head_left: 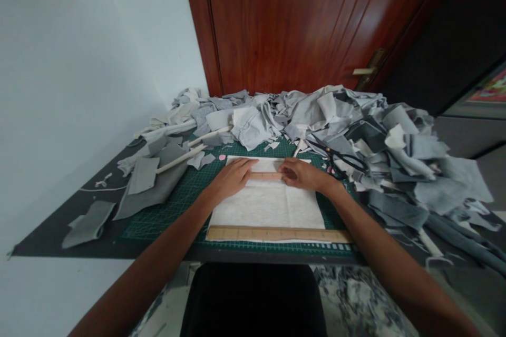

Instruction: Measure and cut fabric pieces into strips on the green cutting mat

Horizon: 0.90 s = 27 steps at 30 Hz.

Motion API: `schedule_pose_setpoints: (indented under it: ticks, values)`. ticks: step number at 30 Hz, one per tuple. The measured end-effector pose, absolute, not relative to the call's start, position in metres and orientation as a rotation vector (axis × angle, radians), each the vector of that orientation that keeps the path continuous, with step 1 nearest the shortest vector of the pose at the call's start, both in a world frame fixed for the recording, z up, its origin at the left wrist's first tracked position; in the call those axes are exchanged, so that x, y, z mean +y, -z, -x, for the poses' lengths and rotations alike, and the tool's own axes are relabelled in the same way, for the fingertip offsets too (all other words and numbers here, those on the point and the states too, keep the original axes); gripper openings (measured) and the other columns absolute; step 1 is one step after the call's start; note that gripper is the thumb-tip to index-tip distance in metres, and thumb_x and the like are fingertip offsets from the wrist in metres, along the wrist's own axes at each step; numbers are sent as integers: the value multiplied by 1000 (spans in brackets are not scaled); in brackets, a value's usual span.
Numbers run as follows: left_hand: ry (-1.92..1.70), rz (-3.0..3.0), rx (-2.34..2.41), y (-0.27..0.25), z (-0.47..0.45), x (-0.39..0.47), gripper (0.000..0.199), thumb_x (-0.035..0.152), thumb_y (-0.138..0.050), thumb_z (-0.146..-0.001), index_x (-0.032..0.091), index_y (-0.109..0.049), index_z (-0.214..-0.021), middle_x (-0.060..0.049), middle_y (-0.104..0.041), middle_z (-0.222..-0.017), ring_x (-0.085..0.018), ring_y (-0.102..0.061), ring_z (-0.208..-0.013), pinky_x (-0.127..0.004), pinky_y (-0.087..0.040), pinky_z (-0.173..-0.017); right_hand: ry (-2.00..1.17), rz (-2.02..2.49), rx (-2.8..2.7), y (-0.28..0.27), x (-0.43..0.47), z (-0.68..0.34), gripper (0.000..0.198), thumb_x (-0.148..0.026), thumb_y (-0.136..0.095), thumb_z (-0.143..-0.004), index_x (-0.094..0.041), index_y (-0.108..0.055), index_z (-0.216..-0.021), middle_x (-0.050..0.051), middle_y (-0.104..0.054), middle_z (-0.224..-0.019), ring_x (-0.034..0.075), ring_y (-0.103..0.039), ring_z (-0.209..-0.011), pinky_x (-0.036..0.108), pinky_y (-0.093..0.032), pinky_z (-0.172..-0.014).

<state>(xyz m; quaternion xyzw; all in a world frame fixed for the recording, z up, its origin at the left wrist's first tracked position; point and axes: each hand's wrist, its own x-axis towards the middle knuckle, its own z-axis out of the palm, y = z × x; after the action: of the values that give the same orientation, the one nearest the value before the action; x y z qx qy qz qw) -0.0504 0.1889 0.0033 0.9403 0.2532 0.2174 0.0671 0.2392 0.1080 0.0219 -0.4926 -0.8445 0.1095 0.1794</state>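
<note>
A pale off-white cloth (269, 208) lies flat on the green cutting mat (185, 197). Across its upper part runs a short pinkish ruler (265, 176). My left hand (234, 174) rests on the cloth at the ruler's left end, fingers stretched out and lying flat. At the right end, my right hand (298, 172) has thumb and fingers curled into a pinch on the ruler; the exact contact is partly hidden. Along the cloth's near edge lies a long wooden ruler (276, 234), apart from both hands.
Grey and white fabric scraps (316, 108) are heaped along the back and right of the dark table (51, 226). Black-handled scissors (336, 154) lie right of my right hand. A small pink piece (222, 157) sits beyond my left hand. A wooden door (284, 21) stands behind.
</note>
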Motion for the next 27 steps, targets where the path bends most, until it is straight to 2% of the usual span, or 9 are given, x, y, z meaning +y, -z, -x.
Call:
schedule_pose_setpoints:
  ticks: [8,19,24,27]
  values:
    - [-681,-2736,586,-1,55,182,40,16,-39,-103,18,-62,-135,-11,-65,-137,-23,-57,-131,-42,-45,-118,-342,1348,-2418,-24,79,-234,16,-21,-62,-96,-18,-70,-110,10,-68,-108,22,-66,-99,34,-54,-90]
    - [-546,-2765,556,2,55,175,41,28,-43,-108,20,-59,-145,-12,-53,-154,-26,-44,-146,-48,-35,-125,-332,1399,-2348,-17,53,-223,17,-25,-64,-98,-19,-69,-114,11,-69,-111,26,-66,-106,40,-55,-96]
    - [-497,-2715,530,-1,59,182,41,29,-41,-110,18,-60,-145,-13,-52,-155,-26,-44,-146,-47,-33,-126,-333,1340,-2255,-2,65,-235,16,-26,-67,-98,-19,-70,-112,12,-69,-109,27,-66,-107,44,-55,-98]
    - [-522,-2683,422,-3,64,189,38,31,-48,-109,19,-62,-142,-13,-54,-154,-25,-46,-145,-44,-34,-125,-352,1318,-2250,0,71,-240,16,-28,-68,-97,-21,-70,-112,11,-70,-110,27,-66,-107,44,-55,-98]
